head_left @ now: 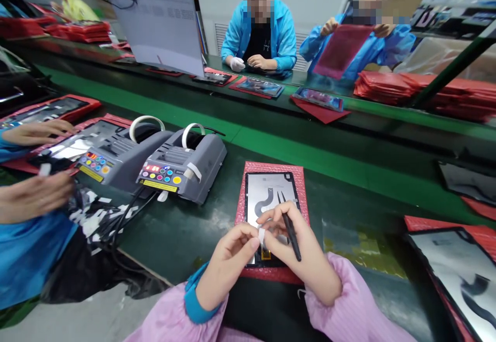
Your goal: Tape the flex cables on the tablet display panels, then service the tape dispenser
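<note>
In front of me a tablet screen panel (253, 184) with a silver back and black edges lies on a red bubble-wrap bag (239, 197). Over its lower half, my left hand (234, 251) pinches a small white piece of tape (261, 235) between thumb and fingers. My right hand (290, 231) meets it there, its fingertips at the other side of the tape. Black tweezers (290, 228) rest in my right hand, tips pointing away from me. A dark curved flex cable (264, 203) shows on the panel, and an amber patch (265, 254) sits near its lower edge.
Two grey tape dispensers (186, 164) stand to the left, with cables and tape scraps (103, 215) beside them. A co-worker's hands (34, 195) are at far left. Another panel (457, 275) lies at right. Two people in blue sit across the bench, near red bags (445, 91).
</note>
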The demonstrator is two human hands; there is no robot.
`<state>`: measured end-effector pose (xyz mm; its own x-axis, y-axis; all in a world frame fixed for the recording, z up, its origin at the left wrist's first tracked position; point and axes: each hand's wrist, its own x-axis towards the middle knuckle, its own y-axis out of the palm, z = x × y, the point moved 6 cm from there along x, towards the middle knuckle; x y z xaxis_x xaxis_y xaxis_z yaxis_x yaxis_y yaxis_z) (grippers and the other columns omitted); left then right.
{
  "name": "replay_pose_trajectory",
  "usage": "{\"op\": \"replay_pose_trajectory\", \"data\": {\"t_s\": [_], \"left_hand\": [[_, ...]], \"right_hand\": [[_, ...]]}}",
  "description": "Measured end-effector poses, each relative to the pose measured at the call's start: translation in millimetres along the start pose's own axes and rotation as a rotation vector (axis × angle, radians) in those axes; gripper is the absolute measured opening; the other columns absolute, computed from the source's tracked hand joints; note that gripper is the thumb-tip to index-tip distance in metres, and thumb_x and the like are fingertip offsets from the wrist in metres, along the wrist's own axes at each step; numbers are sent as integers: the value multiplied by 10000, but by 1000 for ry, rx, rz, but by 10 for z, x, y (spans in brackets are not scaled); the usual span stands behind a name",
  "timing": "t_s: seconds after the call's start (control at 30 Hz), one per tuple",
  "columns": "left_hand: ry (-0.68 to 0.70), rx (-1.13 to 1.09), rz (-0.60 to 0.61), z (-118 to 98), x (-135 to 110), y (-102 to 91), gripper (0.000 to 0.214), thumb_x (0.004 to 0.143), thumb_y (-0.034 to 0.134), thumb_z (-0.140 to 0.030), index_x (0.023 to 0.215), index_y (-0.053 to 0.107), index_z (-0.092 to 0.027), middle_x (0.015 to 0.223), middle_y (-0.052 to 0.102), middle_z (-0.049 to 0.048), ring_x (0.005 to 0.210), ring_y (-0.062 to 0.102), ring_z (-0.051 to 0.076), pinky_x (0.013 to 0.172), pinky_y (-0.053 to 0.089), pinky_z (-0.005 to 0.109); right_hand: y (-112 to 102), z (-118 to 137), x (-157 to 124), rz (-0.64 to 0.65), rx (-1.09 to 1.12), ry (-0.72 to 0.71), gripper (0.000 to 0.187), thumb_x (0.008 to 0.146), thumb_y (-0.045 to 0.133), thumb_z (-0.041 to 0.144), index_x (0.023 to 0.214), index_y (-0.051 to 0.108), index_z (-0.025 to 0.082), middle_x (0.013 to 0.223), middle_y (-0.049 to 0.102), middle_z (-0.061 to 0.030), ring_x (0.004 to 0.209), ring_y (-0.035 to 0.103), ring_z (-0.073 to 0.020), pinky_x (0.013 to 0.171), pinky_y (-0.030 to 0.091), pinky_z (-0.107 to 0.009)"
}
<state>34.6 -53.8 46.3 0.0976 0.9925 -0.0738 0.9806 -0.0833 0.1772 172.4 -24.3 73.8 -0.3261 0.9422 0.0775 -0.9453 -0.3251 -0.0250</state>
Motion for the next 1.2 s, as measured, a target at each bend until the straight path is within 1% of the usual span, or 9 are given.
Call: {"op": "replay_pose_trajectory", "data": {"t_s": [0.17,0.37,0.53,0.6,0.73,0.87,1.0,1.1,1.2], "left_hand": [[213,128,56,-143,-14,-24,291,942,671,-474,837,697,-204,760,587,12,694,523,133,664,440,248],[617,223,143,-182,-72,21,167,1020,576,-288,923,690,-215,740,552,-5,681,539,114,652,468,223],[699,204,174,-163,-115,-2,160,1030,549,-253,934,669,-207,760,521,-3,694,536,116,656,479,232],[685,200,121,-188,-129,-86,153,1029,552,-261,923,648,-208,764,518,-3,710,538,124,670,475,245],[610,340,62,-193,-148,-175,106,1028,542,-240,998,640,-210,736,506,-15,687,505,124,655,425,243],[483,493,182,-35,-157,-59,155,1007,582,-284,1053,711,-211,759,519,-1,704,502,133,662,404,253],[200,368,209,240,-97,-63,268,999,592,-399,1125,735,-210,766,462,-8,734,494,144,697,429,269],[-16,132,111,399,-5,-222,402,1011,534,-501,1206,677,-180,736,446,-23,690,478,134,655,426,260],[-46,76,-77,363,87,-487,387,1016,518,-504,1182,631,-174,730,463,-32,661,467,123,641,420,254]], "right_hand": [[-24,-64,-17,-12,23,45,324,860,705,212,824,384,243,871,741,-6,741,604,-143,704,451,-283],[99,-238,-92,-50,355,208,470,785,820,272,774,352,234,727,677,41,641,589,-107,633,457,-236],[85,-325,-93,61,532,434,535,711,900,360,777,387,224,733,632,59,654,603,-91,604,449,-207],[-65,-254,-78,102,471,434,479,754,873,392,815,427,227,891,710,10,787,674,-129,701,504,-247],[-386,-7,-71,25,79,235,358,849,802,349,835,463,235,1119,758,-35,1041,706,-172,933,515,-310],[-202,-21,-131,114,-93,206,447,758,872,339,751,438,233,992,802,-53,878,753,-198,797,561,-311],[-225,-76,-119,-77,-115,135,504,770,862,359,681,382,236,769,789,-27,682,744,-190,655,562,-290],[-413,-17,-50,-222,-46,99,530,761,876,320,710,355,241,764,772,-4,737,753,-190,696,585,-290],[-444,-25,120,-109,23,174,494,797,847,285,766,355,244,814,754,8,776,738,-164,699,575,-269]]}}
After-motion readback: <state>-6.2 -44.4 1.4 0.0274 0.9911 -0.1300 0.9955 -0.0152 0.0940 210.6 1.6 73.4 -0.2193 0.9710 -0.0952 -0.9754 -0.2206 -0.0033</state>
